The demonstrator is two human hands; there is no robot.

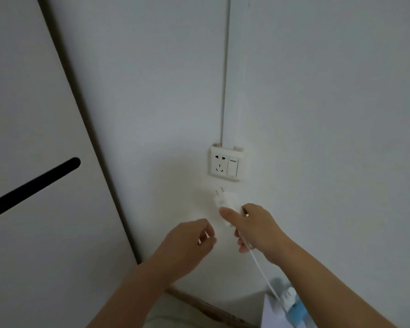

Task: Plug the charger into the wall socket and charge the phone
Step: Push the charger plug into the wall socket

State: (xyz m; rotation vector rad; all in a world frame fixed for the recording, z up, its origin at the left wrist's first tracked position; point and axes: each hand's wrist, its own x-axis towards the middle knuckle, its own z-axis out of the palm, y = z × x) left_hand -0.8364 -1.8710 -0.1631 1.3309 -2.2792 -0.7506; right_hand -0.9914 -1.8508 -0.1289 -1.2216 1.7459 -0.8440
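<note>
Charger, a white two-pin plastic block (225,203), is clamped in the right hand (253,227) fingers just below the white wall socket (225,165) at frame centre, not yet inserted; left hand (189,242) fingers loosely curled, empty; phone not visible.

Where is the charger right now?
In the head view, the charger is in the right hand, just below the wall socket, prongs pointing up at it but not yet in; the left hand is empty beside it.
</note>
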